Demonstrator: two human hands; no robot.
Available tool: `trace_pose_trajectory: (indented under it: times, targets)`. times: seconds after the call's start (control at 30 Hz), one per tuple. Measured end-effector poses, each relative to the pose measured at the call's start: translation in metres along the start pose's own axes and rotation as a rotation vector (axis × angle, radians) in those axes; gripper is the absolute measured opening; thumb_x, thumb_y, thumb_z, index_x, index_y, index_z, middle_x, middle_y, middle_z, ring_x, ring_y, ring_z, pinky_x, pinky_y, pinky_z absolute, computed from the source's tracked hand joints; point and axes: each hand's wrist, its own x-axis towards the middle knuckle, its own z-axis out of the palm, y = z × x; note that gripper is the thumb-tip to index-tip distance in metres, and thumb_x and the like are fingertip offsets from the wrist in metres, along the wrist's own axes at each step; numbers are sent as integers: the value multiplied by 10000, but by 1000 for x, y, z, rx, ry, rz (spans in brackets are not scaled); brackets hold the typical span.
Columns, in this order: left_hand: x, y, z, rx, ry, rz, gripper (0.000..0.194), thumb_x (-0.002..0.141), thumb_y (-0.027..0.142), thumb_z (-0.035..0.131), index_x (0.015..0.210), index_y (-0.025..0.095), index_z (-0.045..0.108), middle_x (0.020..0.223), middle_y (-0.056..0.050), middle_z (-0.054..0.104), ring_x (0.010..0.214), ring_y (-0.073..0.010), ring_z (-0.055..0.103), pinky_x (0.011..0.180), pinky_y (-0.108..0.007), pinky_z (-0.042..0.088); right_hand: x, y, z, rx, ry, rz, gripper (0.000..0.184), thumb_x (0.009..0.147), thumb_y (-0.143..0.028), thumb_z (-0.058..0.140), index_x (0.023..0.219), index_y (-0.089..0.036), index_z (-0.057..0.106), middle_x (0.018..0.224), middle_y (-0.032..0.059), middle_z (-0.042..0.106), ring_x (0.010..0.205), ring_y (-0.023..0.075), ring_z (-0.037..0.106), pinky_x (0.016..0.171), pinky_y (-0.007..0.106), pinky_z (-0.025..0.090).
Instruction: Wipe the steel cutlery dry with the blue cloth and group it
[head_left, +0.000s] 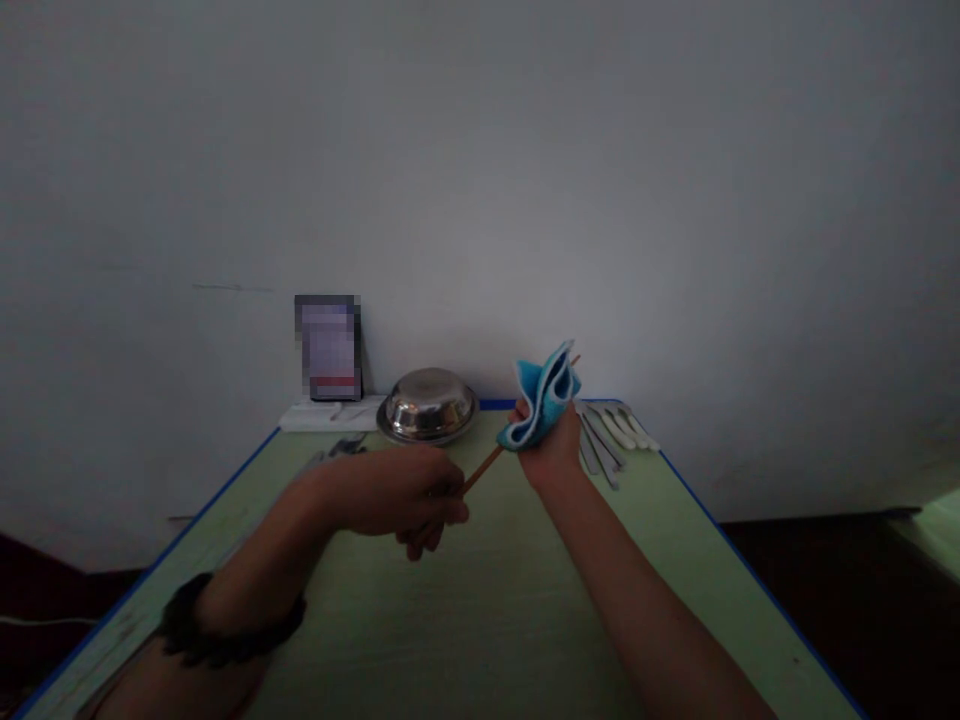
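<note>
Holding the brown stick [481, 473] above the bench [495, 610] in my left grip [412, 497] | right grip [553, 450] clasping the blue cloth [546, 405] round it | I'd brace the stick, pressing evenly.

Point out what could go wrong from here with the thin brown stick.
The thin brown stick might slip or twist, since the left hand holds one end while the right hand holds a bunched blue, white-edged cloth around it. A loose fold might catch on the protruding tip. The right hand appears near the slender grey metal utensils, so it could nudge them.
</note>
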Motion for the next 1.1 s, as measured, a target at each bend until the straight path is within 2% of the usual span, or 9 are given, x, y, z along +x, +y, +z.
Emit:
trace_pose_trajectory:
  times: [0.1, 0.2, 0.4, 0.53, 0.63, 0.73, 0.9, 1.0, 1.1]
  targets:
    - [-1, -1, 0, -5, -39, -11, 292, 833, 346, 433, 650, 154, 553, 643, -44, 684, 537, -125, 608, 488, -203, 425, 9, -17, -1, 128, 81, 68, 343, 807, -407, 400, 548, -204, 299, 404, -100, 331, 325, 52, 357, 333, 166, 303]
    - [-1, -3, 1, 17, -49, -22, 290, 826, 339, 446, 646, 151, 574, 645, -44, 685, 555, -127, 606, 499, -206, 422, 16, -34, -5, 180, 70, 37, 340, 814, -315, 368, 515, -194, 262, 394, -98, 308, 309, 35, 309, 325, 148, 250]
    - [-2, -3, -1, 66, 89, 52, 264, 831, 383, 460, 943, 176, 579, 729, -24, 674, 616, -136, 611, 550, -220, 431, 18, -51, -8, 189, 5, -30, 365, 810, -294, 356, 492, -190, 212, 389, -93, 275, 307, 32, 281, 321, 146, 210]
    - [-5, -2, -3, 59, 104, 123, 256, 854, 355, 423, 971, 182, 570, 789, -19, 668, 688, -132, 616, 612, -223, 435, 18, -60, -8, 201, 9, -66, 355, 808, -278, 365, 497, -187, 218, 390, -97, 268, 305, 33, 268, 323, 147, 211]
    - [-5, 0, -3, 39, 85, 123, 199, 838, 333, 452, 880, 171, 561, 748, -11, 665, 669, -130, 620, 589, -215, 425, 17, -56, -6, 232, 27, -69, 345, 815, -263, 333, 495, -191, 225, 387, -91, 268, 306, 40, 273, 317, 148, 218]
    - [-2, 0, -2, 60, 95, 88, 168, 810, 339, 500, 787, 175, 526, 658, 8, 654, 622, -129, 611, 551, -208, 405, 11, -41, -1, 201, 34, -32, 356, 803, -307, 374, 503, -192, 220, 391, -96, 278, 308, 37, 280, 316, 145, 225]
    - [1, 2, 0, 113, 73, 71, 136, 816, 304, 488, 768, 179, 508, 657, 8, 663, 628, -132, 612, 560, -213, 400, 4, -19, 4, 124, 68, 44, 390, 780, -408, 432, 529, -204, 214, 388, -110, 272, 310, 41, 308, 322, 156, 255]
    - [0, 5, 1, 141, 66, 39, 102, 796, 265, 498, 739, 182, 511, 653, 11, 660, 616, -131, 601, 548, -213, 391, 9, -25, 0, 116, 85, 14, 406, 772, -440, 435, 527, -204, 212, 393, -110, 280, 308, 37, 301, 319, 159, 253]
    - [-4, 7, 1, 162, 62, 33, 80, 775, 235, 512, 714, 184, 506, 637, 17, 651, 607, -130, 589, 536, -211, 381, 16, -40, -5, 116, 46, -61, 393, 777, -391, 421, 516, -200, 198, 379, -108, 265, 295, 31, 265, 309, 157, 219]
